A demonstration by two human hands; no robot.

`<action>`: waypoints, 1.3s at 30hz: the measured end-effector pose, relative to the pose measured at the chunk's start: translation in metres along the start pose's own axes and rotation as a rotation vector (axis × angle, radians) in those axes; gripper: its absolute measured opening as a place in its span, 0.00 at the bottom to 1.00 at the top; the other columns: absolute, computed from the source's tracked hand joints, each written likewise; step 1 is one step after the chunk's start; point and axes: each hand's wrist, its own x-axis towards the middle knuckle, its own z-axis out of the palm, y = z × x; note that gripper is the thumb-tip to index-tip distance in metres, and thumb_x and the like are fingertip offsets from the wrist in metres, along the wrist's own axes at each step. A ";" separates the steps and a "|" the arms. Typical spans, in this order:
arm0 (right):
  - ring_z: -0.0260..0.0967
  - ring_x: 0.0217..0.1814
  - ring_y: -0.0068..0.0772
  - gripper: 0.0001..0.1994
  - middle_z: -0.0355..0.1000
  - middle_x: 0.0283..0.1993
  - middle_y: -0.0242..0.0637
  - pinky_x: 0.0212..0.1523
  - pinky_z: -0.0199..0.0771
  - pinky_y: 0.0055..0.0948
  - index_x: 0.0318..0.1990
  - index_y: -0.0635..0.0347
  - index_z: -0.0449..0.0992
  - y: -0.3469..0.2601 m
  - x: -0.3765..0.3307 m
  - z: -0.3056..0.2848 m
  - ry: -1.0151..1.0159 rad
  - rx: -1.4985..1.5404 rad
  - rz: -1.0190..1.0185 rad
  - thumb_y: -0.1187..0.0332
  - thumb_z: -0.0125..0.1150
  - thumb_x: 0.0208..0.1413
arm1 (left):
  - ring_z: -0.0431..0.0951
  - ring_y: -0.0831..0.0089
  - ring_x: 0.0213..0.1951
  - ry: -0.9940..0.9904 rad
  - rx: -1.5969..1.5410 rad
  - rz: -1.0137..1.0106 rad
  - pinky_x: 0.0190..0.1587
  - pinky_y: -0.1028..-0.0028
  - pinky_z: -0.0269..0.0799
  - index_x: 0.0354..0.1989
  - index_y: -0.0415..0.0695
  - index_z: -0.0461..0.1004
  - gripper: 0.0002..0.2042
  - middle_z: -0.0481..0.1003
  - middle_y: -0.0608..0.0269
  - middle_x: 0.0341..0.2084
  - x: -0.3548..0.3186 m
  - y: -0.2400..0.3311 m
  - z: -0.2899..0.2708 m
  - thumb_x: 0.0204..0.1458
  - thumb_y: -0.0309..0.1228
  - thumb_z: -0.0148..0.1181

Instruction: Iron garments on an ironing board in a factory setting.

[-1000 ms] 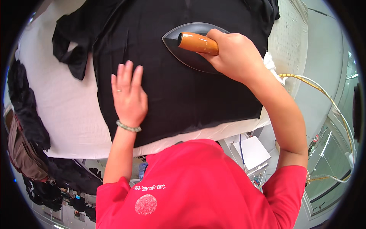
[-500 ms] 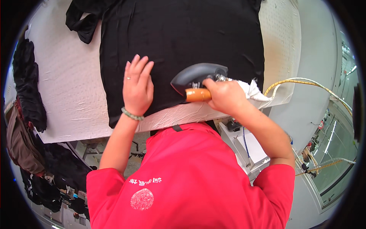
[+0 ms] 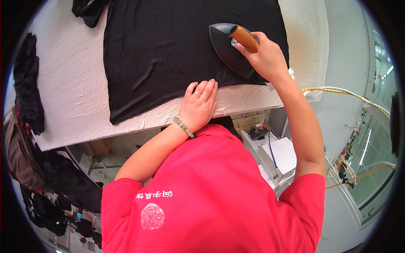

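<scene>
A black garment (image 3: 164, 46) lies spread over the pale padded ironing table (image 3: 67, 88), its hem close to the near edge. My right hand (image 3: 268, 57) is wrapped round the wooden handle of a dark steam iron (image 3: 228, 46), whose pointed soleplate rests on the right part of the fabric, tip toward the far left. My left hand (image 3: 199, 101) lies flat on the garment's hem near the middle of the near edge, fingers stretched out and close together. A beaded bracelet circles that wrist and a ring is on one finger.
A yellow and white hose (image 3: 346, 93) runs off to the right from near the iron. Dark clothes (image 3: 28, 84) hang or lie along the table's left edge. Below the near edge stands a white box-like unit (image 3: 280, 156) with a blue tube.
The iron has moved away from me and to the right, and its tip has turned farther away. My left hand has shifted right and nearer, down onto the hem.
</scene>
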 end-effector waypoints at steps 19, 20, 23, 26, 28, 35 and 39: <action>0.79 0.45 0.54 0.26 0.80 0.41 0.52 0.48 0.76 0.44 0.53 0.61 0.78 0.225 -0.045 -0.065 -0.102 0.030 0.014 0.50 0.70 0.56 | 0.80 0.77 0.32 0.697 -1.396 -1.252 0.30 0.80 0.77 0.57 0.36 0.73 0.20 0.81 0.57 0.42 -0.002 0.099 0.037 0.62 0.37 0.63; 0.78 0.48 0.56 0.24 0.80 0.43 0.52 0.49 0.76 0.44 0.50 0.61 0.79 0.243 -0.040 -0.072 -0.081 -0.016 0.098 0.50 0.69 0.56 | 0.80 0.77 0.32 0.706 -1.393 -1.232 0.30 0.80 0.77 0.57 0.36 0.73 0.20 0.81 0.57 0.42 0.008 0.098 0.038 0.62 0.37 0.63; 0.78 0.44 0.50 0.22 0.80 0.40 0.49 0.47 0.75 0.44 0.50 0.62 0.78 0.288 -0.019 -0.090 -0.005 -0.070 0.131 0.54 0.70 0.57 | 0.80 0.77 0.26 0.636 -1.371 -1.375 0.24 0.80 0.73 0.45 0.40 0.76 0.15 0.81 0.61 0.34 0.038 0.092 0.048 0.59 0.39 0.67; 0.78 0.42 0.47 0.20 0.79 0.39 0.48 0.46 0.75 0.44 0.48 0.63 0.78 0.299 -0.034 -0.093 0.271 -0.136 -0.025 0.56 0.69 0.58 | 0.78 0.78 0.23 0.634 -1.299 -1.378 0.22 0.80 0.72 0.38 0.44 0.74 0.13 0.81 0.64 0.29 0.039 0.072 0.063 0.58 0.40 0.68; 0.79 0.43 0.45 0.19 0.79 0.38 0.47 0.45 0.75 0.43 0.46 0.63 0.78 0.287 -0.052 -0.085 0.738 -0.213 -0.413 0.57 0.69 0.58 | 0.77 0.78 0.21 0.622 -1.269 -1.379 0.21 0.80 0.71 0.34 0.46 0.74 0.13 0.80 0.66 0.26 0.039 0.066 0.069 0.57 0.41 0.69; 0.72 0.21 0.25 0.12 0.72 0.22 0.33 0.23 0.71 0.26 0.36 0.59 0.76 0.275 -0.111 0.008 -0.255 0.682 0.508 0.61 0.62 0.66 | 0.78 0.75 0.19 0.706 -1.214 -1.387 0.19 0.78 0.71 0.31 0.43 0.73 0.13 0.80 0.62 0.25 0.046 0.074 0.071 0.60 0.38 0.66; 0.70 0.19 0.19 0.14 0.73 0.20 0.32 0.19 0.66 0.21 0.31 0.58 0.74 0.303 -0.081 -0.003 -0.172 1.065 0.184 0.60 0.61 0.67 | 0.78 0.74 0.19 0.749 -1.221 -1.382 0.19 0.78 0.71 0.31 0.42 0.73 0.13 0.80 0.61 0.24 0.048 0.075 0.073 0.60 0.38 0.65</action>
